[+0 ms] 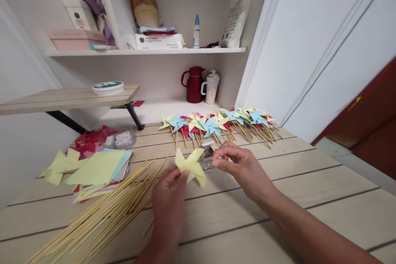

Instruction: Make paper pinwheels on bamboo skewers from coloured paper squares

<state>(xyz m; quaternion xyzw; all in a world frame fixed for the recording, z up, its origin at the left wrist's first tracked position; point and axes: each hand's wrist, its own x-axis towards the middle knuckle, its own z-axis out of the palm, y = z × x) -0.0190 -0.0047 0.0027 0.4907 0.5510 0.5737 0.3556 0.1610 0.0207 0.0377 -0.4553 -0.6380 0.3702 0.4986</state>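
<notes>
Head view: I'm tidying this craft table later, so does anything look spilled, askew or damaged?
Nothing looks damaged. The bamboo sticks lie fanned in a loose heap, and red paper scraps sit crumpled behind the paper stack. The finished pinwheels lie in a row.

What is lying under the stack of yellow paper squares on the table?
Under the yellow paper stack pink, blue and red sheet edges show, resting on the table. Their covered middles cannot be seen.

Skewers [102, 210] left on table [309, 181]; paper stack [99, 169] behind; pinwheels [216, 123] at far edge.
</notes>
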